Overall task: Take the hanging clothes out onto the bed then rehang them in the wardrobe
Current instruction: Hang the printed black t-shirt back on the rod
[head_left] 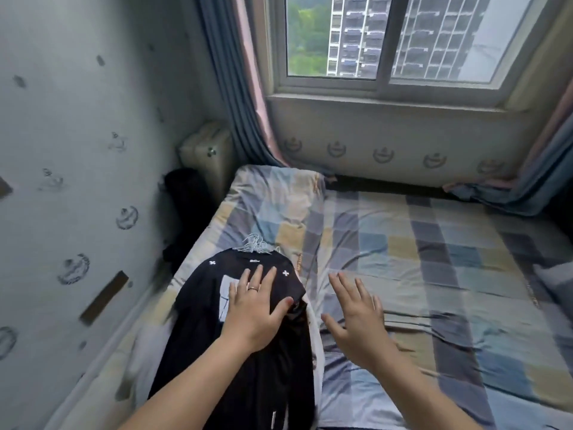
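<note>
A pile of clothes lies on the left side of the bed (pixel 434 243), topped by a black shirt (pixel 235 367) with white crosses and a white print. Several metal hanger hooks (pixel 255 243) stick out together at the pile's far end. A white garment (pixel 316 342) shows under the black one along its right edge. My left hand (pixel 254 311) rests flat on the black shirt, fingers spread, a ring on one finger. Just right of the pile, my right hand (pixel 356 318) hovers over the checked sheet, fingers apart and holding nothing.
A pillow (pixel 276 200) in the same checked cover lies at the bed's far left. A wall (pixel 77 181) with printed emblems runs close along the left. A cream suitcase (pixel 207 156) and a dark bag (pixel 186 197) stand in the corner. Curtains (pixel 235 88) frame the window.
</note>
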